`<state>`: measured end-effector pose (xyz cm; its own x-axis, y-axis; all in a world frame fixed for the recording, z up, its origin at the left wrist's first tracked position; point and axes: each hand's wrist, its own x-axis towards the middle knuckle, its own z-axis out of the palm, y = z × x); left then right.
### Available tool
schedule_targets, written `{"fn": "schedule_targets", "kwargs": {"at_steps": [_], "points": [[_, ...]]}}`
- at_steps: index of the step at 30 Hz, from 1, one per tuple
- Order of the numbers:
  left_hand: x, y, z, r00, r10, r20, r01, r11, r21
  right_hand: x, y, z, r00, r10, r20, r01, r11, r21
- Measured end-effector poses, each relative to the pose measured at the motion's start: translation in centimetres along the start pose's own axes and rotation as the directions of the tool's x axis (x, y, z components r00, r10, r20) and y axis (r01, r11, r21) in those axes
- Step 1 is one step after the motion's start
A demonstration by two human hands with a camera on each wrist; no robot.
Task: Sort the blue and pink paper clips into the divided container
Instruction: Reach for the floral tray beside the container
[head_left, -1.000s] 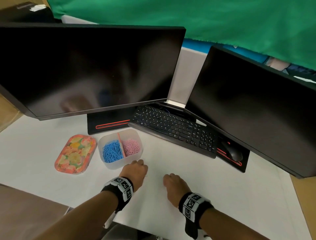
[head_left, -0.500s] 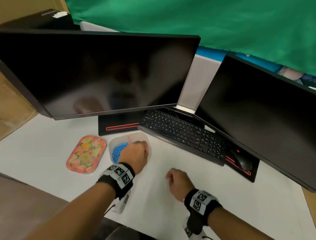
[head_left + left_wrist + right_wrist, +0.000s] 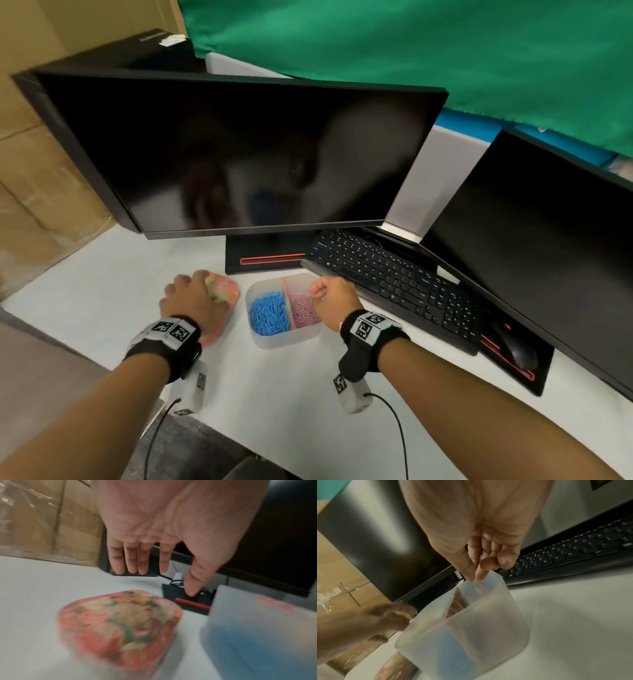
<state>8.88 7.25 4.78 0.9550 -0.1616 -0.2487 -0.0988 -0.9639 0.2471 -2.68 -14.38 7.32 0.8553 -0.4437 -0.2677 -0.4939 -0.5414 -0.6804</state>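
L hand (image 3: 154, 527) palm down, fingers (image 3: 132, 561) straight & spread. R hand (image 3: 479, 534) thumb + forefinger tips pinched together, other fingers curled. Both forearms reach fwd.

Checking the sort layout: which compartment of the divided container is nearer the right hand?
The pink-clip compartment, right of the divider; the right hand is at its edge. The blue-clip compartment lies on the far side.

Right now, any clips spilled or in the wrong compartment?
Nothing stands out. Blue clips fill the left compartment of the divided container, pink clips the right, with no loose clips visible on the desk. The floral lid lies beside the container, under the left hand.
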Motion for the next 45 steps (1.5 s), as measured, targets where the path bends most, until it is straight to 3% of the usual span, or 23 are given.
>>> {"fn": "schedule_targets", "kwargs": {"at_steps": [3,9,13,15,18,22,25,29,40,45], "points": [[0.4,-2.3,1.6,0.978,-0.088,0.191,0.063,0.989,0.134,-0.2,0.8,-0.2,1.0,-0.018,-0.022,0.018,1.0,-0.022],[0.4,-3.4,2.1,0.981,-0.062,0.184,0.057,0.998,0.036,-0.5,3.2,-0.8,0.996,0.023,-0.082,-0.023,1.0,-0.002],[0.3,-2.7,0.1,0.981,0.169,0.097,-0.144,0.963,-0.227,-0.1,4.0,-1.1,0.994,0.087,-0.063,-0.082,0.993,0.084],[0.0,-1.4,-1.2,0.95,0.311,0.039,-0.285,0.908,-0.308,0.2,4.1,-1.1,0.995,0.09,-0.048,-0.082,0.986,0.146],[-0.5,1.1,-2.9,0.865,0.502,-0.01,-0.484,0.827,-0.287,0.4,3.8,-0.8,0.996,0.091,-0.024,-0.084,0.974,0.209],[-2.0,4.5,-3.3,0.749,0.659,0.071,-0.644,0.749,-0.154,0.6,3.6,-0.1,0.992,0.126,-0.005,-0.119,0.948,0.297],[-3.5,6.0,-1.6,0.722,0.672,0.163,-0.679,0.734,-0.017,0.7,4.0,0.0,0.984,0.179,0.004,-0.168,0.914,0.368],[-4.0,6.3,0.5,0.739,0.629,0.241,-0.65,0.76,0.011,0.6,4.3,-0.1,0.992,0.126,0.013,-0.124,0.942,0.313],[-2.5,6.2,0.8,0.74,0.6,0.305,-0.63,0.777,-0.001,0.7,5.5,1.1,0.992,0.118,-0.036,-0.102,0.947,0.306],[-1.8,6.3,0.0,0.706,0.62,0.342,-0.672,0.739,0.046,1.2,6.1,2.0,0.981,0.184,-0.069,-0.151,0.932,0.33]]}}
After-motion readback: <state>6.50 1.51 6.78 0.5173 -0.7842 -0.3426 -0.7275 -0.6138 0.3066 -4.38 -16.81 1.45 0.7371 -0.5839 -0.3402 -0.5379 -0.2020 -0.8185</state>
